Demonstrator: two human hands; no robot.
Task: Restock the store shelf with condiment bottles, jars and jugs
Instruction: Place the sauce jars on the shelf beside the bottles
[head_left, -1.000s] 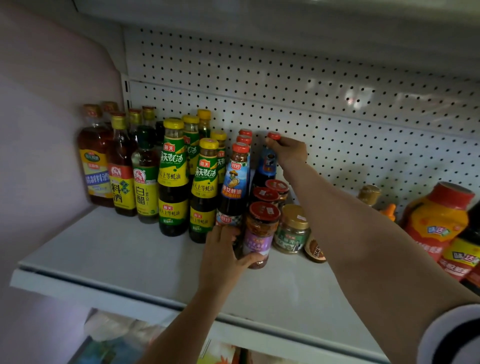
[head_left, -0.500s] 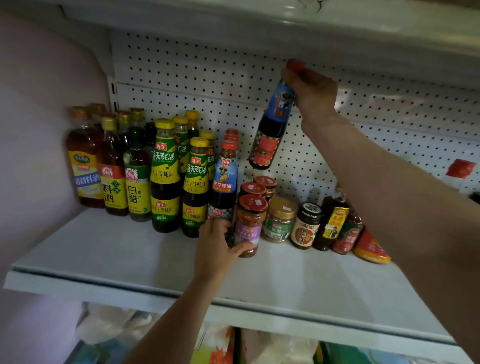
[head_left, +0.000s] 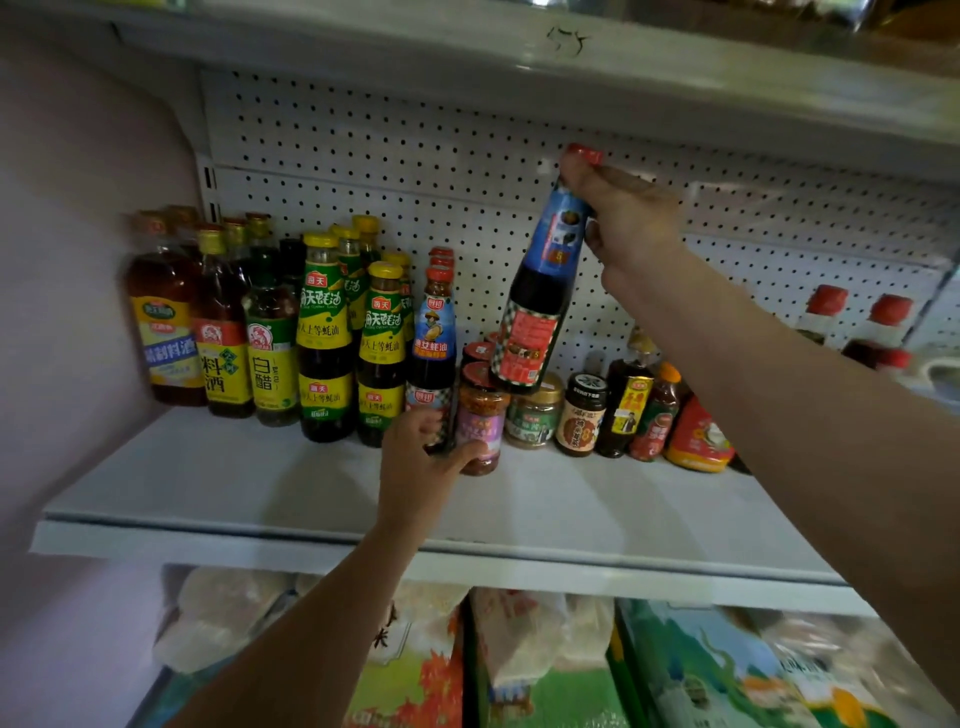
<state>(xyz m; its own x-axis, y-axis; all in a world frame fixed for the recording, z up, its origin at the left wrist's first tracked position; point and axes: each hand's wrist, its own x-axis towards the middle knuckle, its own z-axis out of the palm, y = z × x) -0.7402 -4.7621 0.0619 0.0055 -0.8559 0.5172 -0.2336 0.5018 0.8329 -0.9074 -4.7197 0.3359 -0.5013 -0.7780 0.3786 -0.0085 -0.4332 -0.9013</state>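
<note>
My right hand (head_left: 621, 218) grips a dark sauce bottle (head_left: 537, 296) by its neck, just under the red cap, and holds it tilted in the air in front of the pegboard, above the jars. My left hand (head_left: 415, 465) reaches onto the white shelf (head_left: 260, 483) and curls around the base of a red-capped oyster sauce bottle (head_left: 434, 338), with its thumb against a chili jar (head_left: 480, 415) beside it. Rows of green-and-yellow labelled bottles (head_left: 324, 338) stand to the left.
Cooking wine and vinegar bottles (head_left: 223, 332) fill the shelf's left end by the side wall. Small jars and squeeze bottles (head_left: 582, 415) line the back right. Red-capped bottles (head_left: 878, 327) stand far right. Bagged goods (head_left: 675, 670) lie on the shelf below. An upper shelf (head_left: 571, 78) hangs close overhead.
One second ago my right hand held the dark bottle standing at the back of the shelf; it has since lifted it clear and holds it tilted in the air. The left hand stays put.
</note>
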